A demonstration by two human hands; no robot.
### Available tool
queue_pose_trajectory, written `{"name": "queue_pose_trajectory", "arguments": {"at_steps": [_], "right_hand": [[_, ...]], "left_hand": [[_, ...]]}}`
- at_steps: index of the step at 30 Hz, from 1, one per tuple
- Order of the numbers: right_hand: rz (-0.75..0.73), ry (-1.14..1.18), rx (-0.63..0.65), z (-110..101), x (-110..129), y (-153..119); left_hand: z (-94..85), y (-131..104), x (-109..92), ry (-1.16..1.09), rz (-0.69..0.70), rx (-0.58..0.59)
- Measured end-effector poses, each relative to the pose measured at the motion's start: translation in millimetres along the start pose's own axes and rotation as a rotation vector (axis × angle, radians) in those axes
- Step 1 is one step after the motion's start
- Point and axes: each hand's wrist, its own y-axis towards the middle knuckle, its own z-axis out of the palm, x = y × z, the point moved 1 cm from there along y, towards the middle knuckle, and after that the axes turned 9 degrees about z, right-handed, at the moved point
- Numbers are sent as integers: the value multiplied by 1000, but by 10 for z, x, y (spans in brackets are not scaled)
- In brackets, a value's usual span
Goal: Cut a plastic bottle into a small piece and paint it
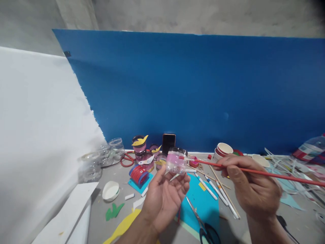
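Observation:
A small clear plastic jar (176,161) with a pink painted band and a dark rim is held up by my left hand (166,198), its fingers curled under the base and the thumb at the side. My right hand (250,186) pinches a long red paintbrush (269,174) that lies nearly level, pointing left. The brush tip is at the pink band on the jar's right side. Behind the jar stand pink and dark jars (139,149) with yellow paper cutouts. A dark phone (169,143) leans upright against the blue board.
Scissors (199,220) lie on blue paper (208,211) below my hands, beside markers (206,187) and sticks. Clear jars (92,167) stand at the left near a white bowl (110,191). Paper cups (224,149) and a bottle (309,148) are at the right.

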Motion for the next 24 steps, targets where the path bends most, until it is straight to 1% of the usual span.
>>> {"name": "queue_pose_trajectory", "arguments": {"at_steps": [2, 4, 6, 9, 12, 16, 18, 21, 24], "right_hand": [[28, -32, -1, -5, -4, 3], [25, -31, -54, -2, 4, 9], [14, 18, -91, 20, 13, 19], [31, 92, -23, 73, -1, 60], [96, 166, 39, 95, -46, 132], [193, 398, 19, 115, -92, 188], [232, 491, 37, 150, -124, 189], [315, 555, 106, 201, -210, 207], [381, 639, 84, 200, -273, 251]], "left_hand": [[13, -8, 15, -15, -13, -9], [19, -12, 17, -35, -37, -14], [12, -10, 13, -54, -66, -11], [-14, 1, 4, -85, -126, 14], [-36, 7, -12, -133, -153, 72], [-29, -13, -26, -150, -140, 146], [-18, -35, -25, -152, -148, 138], [-4, -71, -34, -175, -163, 104], [8, -99, -58, -187, -160, 101]]}}
